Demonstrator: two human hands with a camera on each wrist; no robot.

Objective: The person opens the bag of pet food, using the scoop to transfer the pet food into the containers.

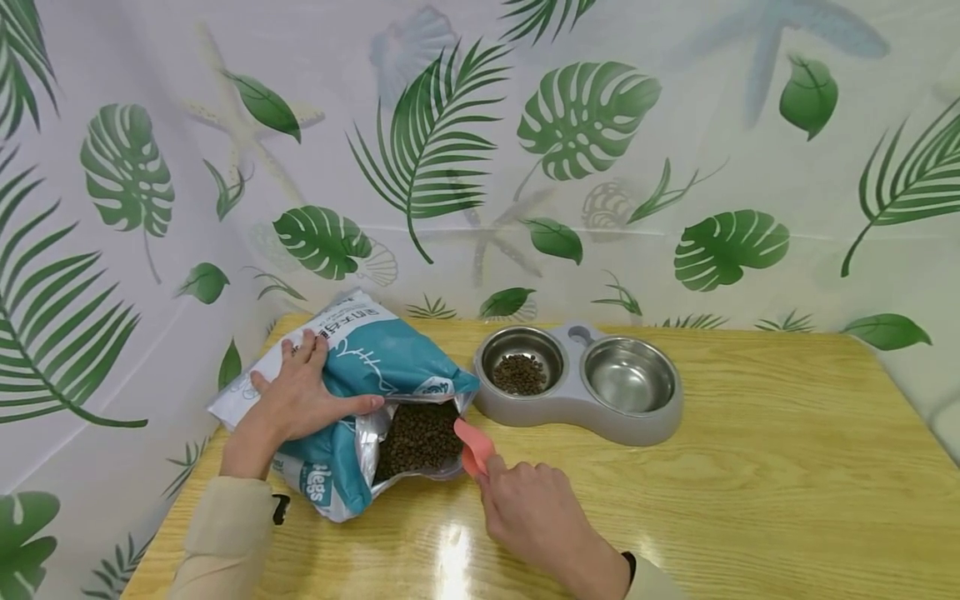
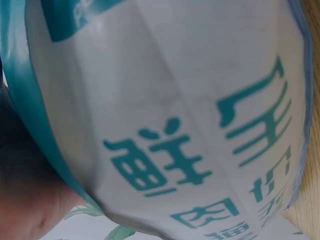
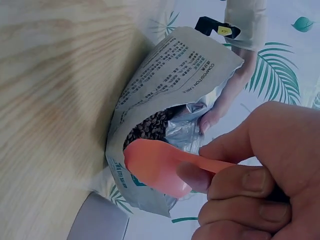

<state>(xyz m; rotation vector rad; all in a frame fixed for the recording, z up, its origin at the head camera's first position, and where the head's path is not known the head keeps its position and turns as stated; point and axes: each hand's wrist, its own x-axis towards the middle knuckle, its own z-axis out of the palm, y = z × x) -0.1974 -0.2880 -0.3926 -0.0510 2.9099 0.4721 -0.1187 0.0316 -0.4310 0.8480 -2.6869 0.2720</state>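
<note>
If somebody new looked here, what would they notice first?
Probably the big blue bag, lying open on the left with brown pellets inside, under the left hand. Next, the bright pink scoop in the right hand, at the bag's mouth. Farther back sits a grey double bowl.

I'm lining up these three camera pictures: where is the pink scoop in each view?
Head: the pink scoop is below centre, at the right side of the opening of the teal-and-white bag, gripped by the right hand.
Left wrist: not in it.
Right wrist: just below centre, in front of the bag's opening, its handle running right into the fingers.
Shared landmark: the bag, visible in all three views.
</note>
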